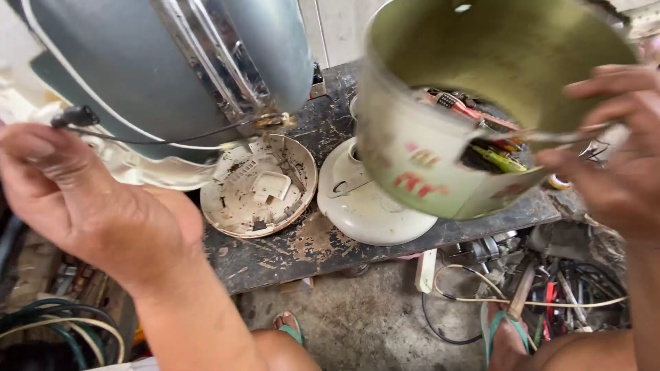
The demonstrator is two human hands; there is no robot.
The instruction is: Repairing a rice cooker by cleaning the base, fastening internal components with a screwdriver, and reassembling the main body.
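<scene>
Above a stained dark workbench (323, 240), the right hand (612, 158) grips the rim of a hollow cooker shell (440, 144), tilted, open end toward the camera. Left hand (75, 199) pinches a thin black wire (158, 139) running to a grey appliance body (172, 62); a dirty round base plate (258, 189) and a white lid (364, 206) lie below.

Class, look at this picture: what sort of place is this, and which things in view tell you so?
Probably a small appliance repair workshop: a dismantled round white appliance base plate lies on a stained dark workbench, loose hand tools and wires clutter the concrete floor, and an opened cream cooker shell is held up.
</scene>
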